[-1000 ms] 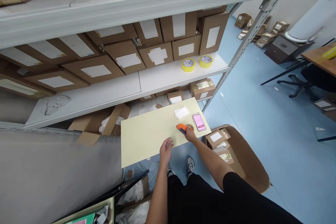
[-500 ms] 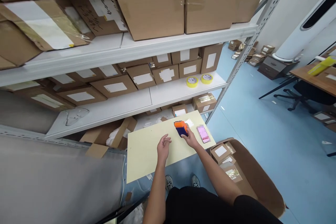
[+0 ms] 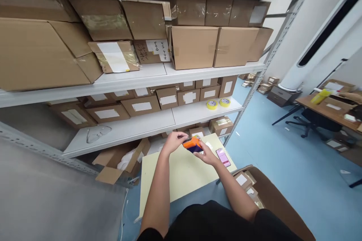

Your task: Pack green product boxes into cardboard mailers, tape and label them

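My right hand [image 3: 207, 154] is wrapped round an orange and dark-blue handheld device [image 3: 192, 144], held above the pale yellow tabletop [image 3: 181, 179]. At the device's left end is my left hand [image 3: 174, 143], its fingers pinched together at the edge. Whatever lies between those fingertips is too small to make out. A phone [image 3: 223, 157] with a pinkish screen lies on the tabletop, right of my right hand. A white slip of paper [image 3: 209, 145] lies just behind that hand.
Metal shelving [image 3: 169, 79] with many cardboard boxes rises in front. Two yellow tape rolls [image 3: 212, 104] sit on the middle shelf. An open carton [image 3: 113, 167] stands at the left, a large box [image 3: 278, 196] holding smaller cartons at the right. A wooden desk [image 3: 308, 101] stands farther right.
My left hand has risen from over the tabletop to the device's left end, its fingers now pinched. The device is turned more sideways. My view has tilted up, showing more upper shelves.
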{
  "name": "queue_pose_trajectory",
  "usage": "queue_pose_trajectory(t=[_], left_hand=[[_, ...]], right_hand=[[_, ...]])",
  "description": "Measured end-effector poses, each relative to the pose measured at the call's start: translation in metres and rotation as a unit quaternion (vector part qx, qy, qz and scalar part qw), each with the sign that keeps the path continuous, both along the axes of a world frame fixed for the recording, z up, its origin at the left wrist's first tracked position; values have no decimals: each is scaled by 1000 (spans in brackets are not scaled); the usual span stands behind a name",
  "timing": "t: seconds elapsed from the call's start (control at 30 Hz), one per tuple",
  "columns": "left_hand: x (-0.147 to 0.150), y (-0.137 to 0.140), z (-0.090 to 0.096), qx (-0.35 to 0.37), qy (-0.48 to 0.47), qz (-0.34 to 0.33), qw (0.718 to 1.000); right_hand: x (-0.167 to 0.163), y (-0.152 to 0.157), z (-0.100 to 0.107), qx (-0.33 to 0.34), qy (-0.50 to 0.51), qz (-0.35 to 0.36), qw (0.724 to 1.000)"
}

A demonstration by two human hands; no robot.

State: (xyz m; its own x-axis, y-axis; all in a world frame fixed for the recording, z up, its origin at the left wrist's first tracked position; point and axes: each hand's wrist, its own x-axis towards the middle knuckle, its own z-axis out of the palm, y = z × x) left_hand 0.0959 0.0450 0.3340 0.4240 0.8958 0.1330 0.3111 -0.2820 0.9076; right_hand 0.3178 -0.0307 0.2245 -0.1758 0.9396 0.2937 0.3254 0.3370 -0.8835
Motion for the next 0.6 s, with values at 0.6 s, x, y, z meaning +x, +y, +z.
queue_pose_trajectory(t=[0.6], left_hand=[[13, 32, -12, -33, -58, -22, 997]], right_hand=[[14, 6, 18, -20, 27, -74, 997]])
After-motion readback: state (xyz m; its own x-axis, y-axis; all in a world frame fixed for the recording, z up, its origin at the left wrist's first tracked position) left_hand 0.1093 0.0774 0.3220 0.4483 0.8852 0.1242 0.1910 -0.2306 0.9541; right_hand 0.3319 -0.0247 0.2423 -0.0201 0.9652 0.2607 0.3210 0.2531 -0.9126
